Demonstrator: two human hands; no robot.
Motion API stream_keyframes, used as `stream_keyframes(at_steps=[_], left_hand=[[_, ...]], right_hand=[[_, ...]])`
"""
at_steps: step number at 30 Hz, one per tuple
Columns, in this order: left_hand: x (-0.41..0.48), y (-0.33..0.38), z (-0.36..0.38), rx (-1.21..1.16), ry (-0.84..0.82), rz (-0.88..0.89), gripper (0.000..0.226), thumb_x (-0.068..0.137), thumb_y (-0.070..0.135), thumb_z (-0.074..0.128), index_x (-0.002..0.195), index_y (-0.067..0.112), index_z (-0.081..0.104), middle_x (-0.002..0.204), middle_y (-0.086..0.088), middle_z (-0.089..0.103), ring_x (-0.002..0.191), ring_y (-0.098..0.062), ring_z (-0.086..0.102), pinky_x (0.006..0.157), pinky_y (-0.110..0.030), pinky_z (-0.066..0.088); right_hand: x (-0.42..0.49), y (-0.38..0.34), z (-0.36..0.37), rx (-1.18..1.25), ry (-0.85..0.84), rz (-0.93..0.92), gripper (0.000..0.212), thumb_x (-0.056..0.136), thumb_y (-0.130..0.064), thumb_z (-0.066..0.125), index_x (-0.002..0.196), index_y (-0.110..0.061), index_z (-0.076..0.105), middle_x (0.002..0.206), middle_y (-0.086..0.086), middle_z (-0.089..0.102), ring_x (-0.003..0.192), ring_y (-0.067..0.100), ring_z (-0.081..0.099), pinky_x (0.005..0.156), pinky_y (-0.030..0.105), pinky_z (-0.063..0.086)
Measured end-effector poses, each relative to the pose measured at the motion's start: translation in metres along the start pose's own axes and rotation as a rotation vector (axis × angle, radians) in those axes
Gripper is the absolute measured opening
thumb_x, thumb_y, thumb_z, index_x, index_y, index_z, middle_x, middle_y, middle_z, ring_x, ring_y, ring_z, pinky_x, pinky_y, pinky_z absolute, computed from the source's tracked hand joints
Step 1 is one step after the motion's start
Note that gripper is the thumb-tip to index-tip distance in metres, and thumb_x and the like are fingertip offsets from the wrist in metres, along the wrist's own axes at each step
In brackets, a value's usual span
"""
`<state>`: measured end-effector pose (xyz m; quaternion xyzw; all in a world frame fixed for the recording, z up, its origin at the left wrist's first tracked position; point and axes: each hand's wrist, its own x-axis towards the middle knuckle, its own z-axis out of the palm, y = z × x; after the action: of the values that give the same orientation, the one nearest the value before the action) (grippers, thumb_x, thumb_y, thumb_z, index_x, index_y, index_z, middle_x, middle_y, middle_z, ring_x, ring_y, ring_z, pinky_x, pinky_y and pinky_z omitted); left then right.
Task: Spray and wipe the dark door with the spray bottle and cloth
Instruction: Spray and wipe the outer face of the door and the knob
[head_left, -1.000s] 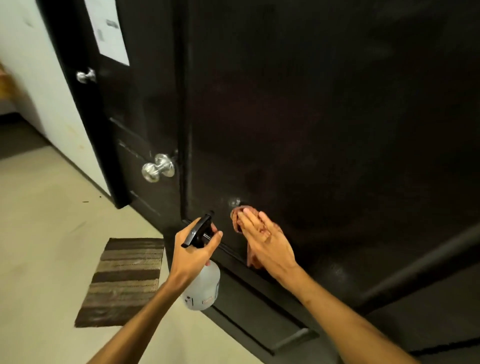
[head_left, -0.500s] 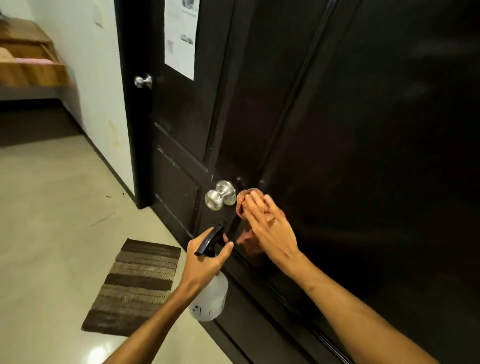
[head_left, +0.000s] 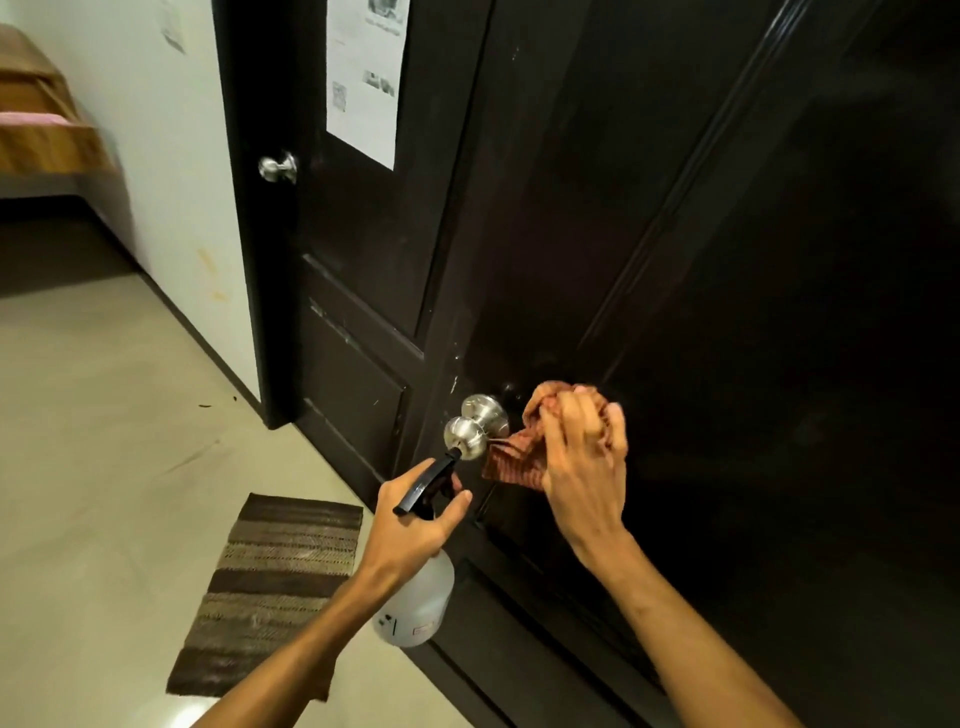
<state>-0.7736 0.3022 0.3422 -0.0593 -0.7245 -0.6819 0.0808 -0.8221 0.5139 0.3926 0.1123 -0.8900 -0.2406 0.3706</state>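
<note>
**Right hand bunches the cloth on the door beside the knob**

The right hand (head_left: 584, 467) is clenched around a reddish-brown striped cloth (head_left: 511, 457), pressing the crumpled fabric against the dark door (head_left: 727, 364). The fingers (head_left: 615, 431) curl over the top of the bundle, and a loose corner of the cloth hangs down to the left of the hand, just beside the silver door knob (head_left: 475, 426). Whether the corner touches the knob cannot be told. The knob sits near the left edge of this door, and the cloth lies just to its right, at about the same height.

The left hand (head_left: 415, 525) is closed around the neck of a spray bottle (head_left: 418, 597), with the thumb over the black trigger head (head_left: 426, 480). The nozzle tip points up toward the underside of the knob and lies very close to it. The bottle's translucent white body hangs below the hand, in front of the lower part of the door.

A second dark door (head_left: 363, 312) stands further left, with its own small silver knob (head_left: 278, 167) near its left edge and a printed paper sheet (head_left: 366, 78) stuck on its upper panel. A striped brown mat (head_left: 275, 587) lies on the pale floor (head_left: 104, 467) at the foot of the doors. A white wall (head_left: 171, 208) runs off to the left, where a wooden ledge (head_left: 41, 140) projects.
</note>
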Motion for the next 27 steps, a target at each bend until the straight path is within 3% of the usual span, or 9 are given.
stream_keyframes(at_steps=[2, 4, 7, 11, 15, 19, 21, 24, 27], left_hand=[[-0.001, 0.004, 0.004, -0.001, 0.007, 0.0, 0.01, 0.092, 0.015, 0.078, 0.093, 0.018, 0.068, 0.078, -0.003, 0.068, 0.045, -0.018, 0.059, 0.042, -0.026, 0.051], [-0.004, 0.01, 0.011, -0.013, -0.003, -0.005, 0.011, 0.092, 0.013, 0.078, 0.095, 0.018, 0.069, 0.077, -0.003, 0.069, 0.042, -0.015, 0.057, 0.042, -0.023, 0.049], [-0.006, 0.025, 0.019, -0.043, -0.029, 0.017, 0.011, 0.091, 0.012, 0.079, 0.099, 0.013, 0.071, 0.083, -0.003, 0.071, 0.043, -0.013, 0.057, 0.042, -0.024, 0.049], [0.001, 0.043, 0.025, -0.073, -0.032, 0.032, 0.013, 0.091, 0.009, 0.079, 0.1, 0.017, 0.072, 0.077, 0.002, 0.071, 0.045, -0.009, 0.058, 0.044, -0.022, 0.049], [0.007, 0.05, 0.028, -0.06, -0.023, 0.08, 0.012, 0.092, 0.007, 0.078, 0.093, 0.016, 0.07, 0.07, -0.002, 0.068, 0.045, -0.007, 0.057, 0.049, -0.018, 0.048], [0.01, 0.047, 0.019, -0.047, -0.008, 0.082, 0.026, 0.092, 0.011, 0.079, 0.108, 0.029, 0.07, 0.072, 0.009, 0.07, 0.053, -0.003, 0.062, 0.056, -0.016, 0.051], [0.012, 0.044, 0.009, -0.047, 0.019, 0.08, 0.034, 0.091, 0.012, 0.08, 0.111, 0.036, 0.068, 0.076, 0.006, 0.071, 0.056, -0.003, 0.064, 0.056, -0.016, 0.052], [0.017, 0.034, -0.006, -0.03, 0.049, 0.046, 0.025, 0.09, 0.014, 0.08, 0.107, 0.03, 0.069, 0.074, 0.005, 0.069, 0.051, -0.009, 0.064, 0.049, -0.017, 0.049], [0.026, 0.025, -0.024, -0.01, 0.061, 0.009, 0.016, 0.091, 0.017, 0.08, 0.103, 0.016, 0.07, 0.071, 0.001, 0.065, 0.046, -0.015, 0.06, 0.044, -0.023, 0.051]], right_hand=[[0.005, 0.009, -0.007, -0.073, 0.023, 0.027, 0.069, 0.089, -0.023, 0.056, 0.153, -0.008, 0.037, 0.16, 0.02, 0.026, 0.152, 0.036, 0.019, 0.125, 0.054, 0.01], [-0.011, 0.004, 0.0, -0.18, -0.035, -0.128, 0.077, 0.089, -0.028, 0.056, 0.158, -0.005, 0.029, 0.164, 0.028, 0.01, 0.154, 0.042, 0.005, 0.126, 0.056, 0.004], [-0.033, 0.004, 0.009, -0.174, -0.166, -0.335, 0.095, 0.087, -0.044, 0.064, 0.16, -0.003, 0.018, 0.165, 0.027, 0.016, 0.155, 0.042, 0.009, 0.126, 0.055, -0.002], [0.008, 0.032, -0.018, -0.184, 0.06, -0.22, 0.068, 0.084, -0.028, 0.062, 0.145, -0.01, 0.038, 0.149, 0.014, 0.041, 0.144, 0.03, 0.039, 0.122, 0.049, 0.019], [0.054, 0.056, -0.034, -0.132, 0.229, -0.056, 0.039, 0.089, -0.016, 0.053, 0.127, -0.011, 0.054, 0.137, 0.013, 0.049, 0.137, 0.031, 0.04, 0.118, 0.049, 0.025], [0.003, 0.015, -0.002, -0.082, -0.011, -0.324, 0.038, 0.091, -0.022, 0.062, 0.126, -0.009, 0.055, 0.127, 0.012, 0.057, 0.127, 0.035, 0.054, 0.109, 0.045, 0.042], [0.004, 0.012, -0.003, 0.072, -0.108, -0.335, 0.028, 0.095, -0.024, 0.057, 0.121, -0.011, 0.054, 0.123, 0.01, 0.057, 0.12, 0.035, 0.054, 0.104, 0.045, 0.045], [0.05, 0.013, -0.018, 0.149, 0.087, -0.232, 0.021, 0.096, -0.019, 0.056, 0.116, -0.014, 0.058, 0.119, 0.007, 0.055, 0.112, 0.03, 0.053, 0.109, 0.046, 0.038], [0.098, -0.011, -0.023, 0.21, 0.049, -0.181, 0.025, 0.096, -0.016, 0.052, 0.119, -0.018, 0.061, 0.125, 0.0, 0.057, 0.122, 0.023, 0.051, 0.113, 0.043, 0.032]])
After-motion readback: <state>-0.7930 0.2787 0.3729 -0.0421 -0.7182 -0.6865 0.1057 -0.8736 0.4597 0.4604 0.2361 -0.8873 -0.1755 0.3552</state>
